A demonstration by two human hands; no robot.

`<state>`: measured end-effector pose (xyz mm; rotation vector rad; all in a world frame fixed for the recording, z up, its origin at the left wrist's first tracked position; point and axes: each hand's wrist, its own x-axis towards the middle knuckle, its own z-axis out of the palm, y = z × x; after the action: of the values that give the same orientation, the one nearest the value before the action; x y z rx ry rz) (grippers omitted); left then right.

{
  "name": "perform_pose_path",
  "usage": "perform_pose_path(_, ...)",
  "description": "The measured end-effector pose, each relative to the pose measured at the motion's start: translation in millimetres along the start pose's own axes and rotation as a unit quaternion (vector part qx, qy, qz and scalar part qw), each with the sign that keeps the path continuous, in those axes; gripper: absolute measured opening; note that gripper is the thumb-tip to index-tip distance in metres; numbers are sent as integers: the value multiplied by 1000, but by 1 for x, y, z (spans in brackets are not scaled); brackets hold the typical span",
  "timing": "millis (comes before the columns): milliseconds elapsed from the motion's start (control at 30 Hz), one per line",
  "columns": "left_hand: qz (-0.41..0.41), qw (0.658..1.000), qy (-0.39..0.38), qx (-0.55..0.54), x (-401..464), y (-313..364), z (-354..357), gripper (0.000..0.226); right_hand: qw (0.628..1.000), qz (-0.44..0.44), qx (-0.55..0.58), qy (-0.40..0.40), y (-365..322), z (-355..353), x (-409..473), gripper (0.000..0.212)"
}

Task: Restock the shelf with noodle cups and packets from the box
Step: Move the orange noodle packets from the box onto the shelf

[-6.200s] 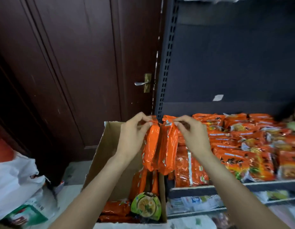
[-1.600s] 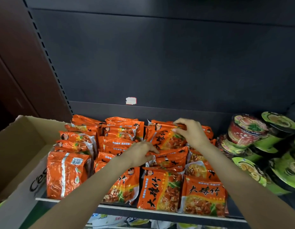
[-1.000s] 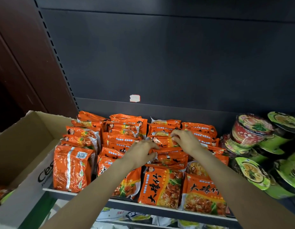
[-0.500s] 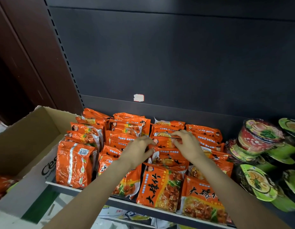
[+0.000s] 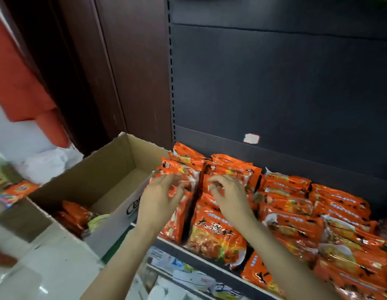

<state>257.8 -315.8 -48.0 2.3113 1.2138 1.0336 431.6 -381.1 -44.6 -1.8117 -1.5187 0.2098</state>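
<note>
Box [image 5: 106,176] left of packed shelf [image 5: 210,265]

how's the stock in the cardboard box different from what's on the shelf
The box holds only a few items low at its near end, much of its floor bare; the shelf is packed with overlapping rows. The box has a green-lidded cup among its orange packets; this stretch of shelf shows only packets. Both hold matching orange packets.
</note>
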Motion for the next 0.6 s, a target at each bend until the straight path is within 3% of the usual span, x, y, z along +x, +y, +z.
perform_pose_path(233, -115, 993, -32, 18, -1, -171, -97, 9, 998, -10, 31, -52, -105, 143, 35, 19)
perform_pose_path(500, -167, 963, -143, 157, 11, -337, -180, 43, 989, 64, 26, -130, -179, 275, 67, 20)
perform_pose_path(600, -190, 947, -213, 149, 20, -373, -193, 52, 980, 90, 16, -175, -189, 312, 77, 24)
